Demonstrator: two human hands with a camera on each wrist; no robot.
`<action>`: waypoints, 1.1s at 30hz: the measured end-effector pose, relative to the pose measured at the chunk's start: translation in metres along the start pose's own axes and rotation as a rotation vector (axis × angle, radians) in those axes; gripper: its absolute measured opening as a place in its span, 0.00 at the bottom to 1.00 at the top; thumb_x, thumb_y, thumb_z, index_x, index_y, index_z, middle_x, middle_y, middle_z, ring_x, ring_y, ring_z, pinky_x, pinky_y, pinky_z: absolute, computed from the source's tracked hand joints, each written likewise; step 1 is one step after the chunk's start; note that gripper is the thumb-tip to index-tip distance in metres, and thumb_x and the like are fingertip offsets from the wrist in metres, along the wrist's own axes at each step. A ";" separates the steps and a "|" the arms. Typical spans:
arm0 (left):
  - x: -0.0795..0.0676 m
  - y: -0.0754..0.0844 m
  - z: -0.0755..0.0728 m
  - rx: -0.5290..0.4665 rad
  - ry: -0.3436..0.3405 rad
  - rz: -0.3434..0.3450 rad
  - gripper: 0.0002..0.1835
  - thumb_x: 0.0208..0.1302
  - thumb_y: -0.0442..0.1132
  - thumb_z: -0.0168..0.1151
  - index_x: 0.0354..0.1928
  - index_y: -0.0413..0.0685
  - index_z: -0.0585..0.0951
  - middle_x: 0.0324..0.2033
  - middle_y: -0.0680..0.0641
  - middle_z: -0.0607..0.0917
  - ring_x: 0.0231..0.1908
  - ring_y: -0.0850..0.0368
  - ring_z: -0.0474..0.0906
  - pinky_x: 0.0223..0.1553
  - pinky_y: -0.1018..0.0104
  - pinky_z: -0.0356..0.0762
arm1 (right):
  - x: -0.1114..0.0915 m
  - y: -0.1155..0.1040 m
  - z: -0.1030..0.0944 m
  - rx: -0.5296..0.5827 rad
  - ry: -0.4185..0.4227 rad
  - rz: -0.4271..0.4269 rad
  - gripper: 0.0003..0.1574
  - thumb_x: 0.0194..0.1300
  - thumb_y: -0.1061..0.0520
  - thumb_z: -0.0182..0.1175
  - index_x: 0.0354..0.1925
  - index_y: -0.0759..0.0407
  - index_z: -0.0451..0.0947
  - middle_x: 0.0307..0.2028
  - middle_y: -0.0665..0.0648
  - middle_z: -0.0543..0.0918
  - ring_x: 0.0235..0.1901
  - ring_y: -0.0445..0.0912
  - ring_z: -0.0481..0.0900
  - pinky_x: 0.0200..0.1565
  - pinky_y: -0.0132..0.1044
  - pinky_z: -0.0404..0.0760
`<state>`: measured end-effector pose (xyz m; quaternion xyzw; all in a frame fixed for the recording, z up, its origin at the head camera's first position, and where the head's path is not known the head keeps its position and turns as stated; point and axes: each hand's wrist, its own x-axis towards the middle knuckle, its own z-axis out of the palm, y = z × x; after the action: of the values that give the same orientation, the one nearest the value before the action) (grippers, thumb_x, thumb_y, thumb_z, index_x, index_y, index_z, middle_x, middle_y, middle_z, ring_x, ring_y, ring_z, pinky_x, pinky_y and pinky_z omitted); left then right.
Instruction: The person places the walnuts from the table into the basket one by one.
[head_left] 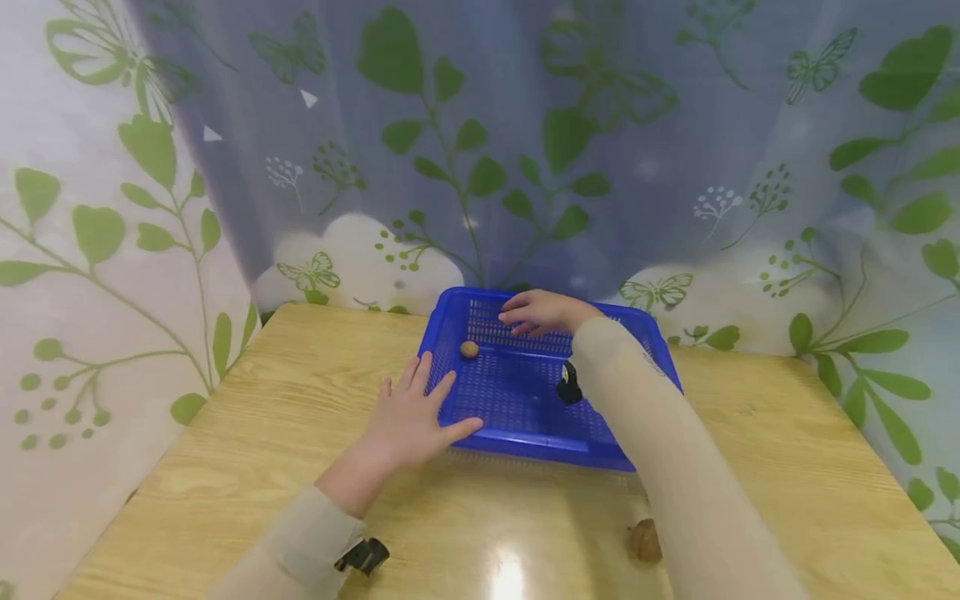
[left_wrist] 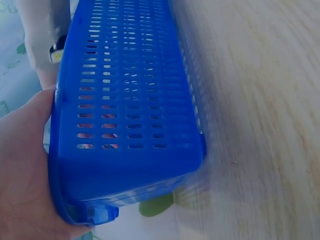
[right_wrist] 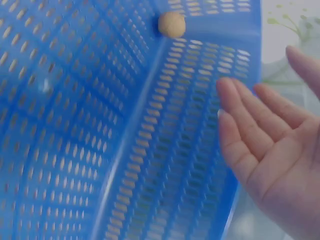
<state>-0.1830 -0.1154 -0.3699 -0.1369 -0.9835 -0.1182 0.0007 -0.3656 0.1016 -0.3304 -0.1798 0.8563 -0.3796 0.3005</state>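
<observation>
A blue plastic basket (head_left: 517, 437) with slotted walls stands on the table. Inside it, by the far left corner, lies a small round tan walnut-like ball (head_left: 469, 349), also visible in the right wrist view (right_wrist: 172, 25). My left hand (head_left: 408, 421) rests on the basket's front left corner, fingers spread and straight; the left wrist view has the hand (left_wrist: 22, 165) along the rim. Above the far side of the basket is my right hand (head_left: 546, 312), its fingers loosely bent around nothing. In the right wrist view its palm (right_wrist: 280, 155) shows bare.
A brown walnut-like thing (head_left: 645, 540) lies on the wooden table (head_left: 315, 392) near the front, partly hidden by the right sleeve (head_left: 675, 450). Behind the table hangs a leaf-patterned curtain (head_left: 510, 150). Black wrist cameras sit on both sleeves.
</observation>
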 end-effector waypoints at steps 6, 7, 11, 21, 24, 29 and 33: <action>0.000 -0.004 -0.005 -0.001 -0.023 -0.012 0.47 0.58 0.75 0.40 0.70 0.49 0.61 0.71 0.36 0.45 0.70 0.41 0.37 0.62 0.34 0.41 | -0.022 0.009 -0.015 0.060 -0.012 -0.064 0.38 0.68 0.50 0.54 0.68 0.67 0.55 0.63 0.65 0.66 0.59 0.56 0.70 0.59 0.50 0.65; 0.000 -0.004 -0.006 -0.003 -0.026 -0.013 0.47 0.58 0.75 0.40 0.70 0.49 0.60 0.71 0.36 0.45 0.70 0.41 0.37 0.62 0.34 0.41 | -0.027 0.011 -0.018 0.057 -0.015 -0.067 0.37 0.68 0.50 0.54 0.68 0.67 0.55 0.63 0.65 0.66 0.59 0.56 0.70 0.60 0.50 0.65; 0.001 -0.002 -0.004 -0.013 -0.034 -0.010 0.48 0.57 0.75 0.39 0.70 0.49 0.59 0.71 0.36 0.44 0.70 0.42 0.36 0.62 0.34 0.40 | -0.051 0.021 -0.027 0.058 -0.029 -0.101 0.36 0.68 0.50 0.54 0.67 0.65 0.57 0.63 0.66 0.66 0.59 0.57 0.69 0.60 0.52 0.64; 0.001 -0.001 0.001 -0.026 -0.024 -0.003 0.49 0.57 0.77 0.36 0.71 0.51 0.58 0.71 0.37 0.43 0.70 0.43 0.35 0.62 0.34 0.40 | -0.124 0.044 -0.038 -0.046 0.035 -0.188 0.36 0.69 0.48 0.52 0.68 0.63 0.57 0.63 0.66 0.66 0.60 0.56 0.68 0.60 0.54 0.64; 0.001 -0.002 0.002 -0.030 -0.021 -0.002 0.49 0.57 0.77 0.36 0.71 0.50 0.58 0.71 0.37 0.43 0.70 0.41 0.35 0.62 0.33 0.40 | -0.148 0.057 -0.037 -0.067 0.093 -0.189 0.36 0.69 0.47 0.52 0.67 0.62 0.57 0.62 0.65 0.68 0.59 0.57 0.68 0.59 0.55 0.64; 0.003 -0.001 0.001 -0.010 -0.023 -0.012 0.49 0.57 0.77 0.36 0.71 0.50 0.58 0.71 0.36 0.43 0.70 0.40 0.36 0.62 0.33 0.40 | -0.191 0.089 -0.034 -0.065 0.206 -0.176 0.34 0.70 0.47 0.51 0.68 0.61 0.57 0.63 0.62 0.68 0.59 0.55 0.68 0.58 0.56 0.65; 0.002 0.001 0.000 -0.021 -0.038 -0.016 0.49 0.57 0.76 0.37 0.71 0.50 0.57 0.71 0.36 0.43 0.70 0.40 0.36 0.62 0.34 0.39 | -0.227 0.117 -0.029 -0.087 0.297 -0.167 0.33 0.72 0.49 0.48 0.68 0.63 0.56 0.62 0.64 0.67 0.56 0.42 0.71 0.56 0.52 0.68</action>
<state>-0.1846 -0.1143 -0.3697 -0.1311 -0.9831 -0.1258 -0.0205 -0.2227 0.3151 -0.3176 -0.2051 0.8889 -0.3885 0.1299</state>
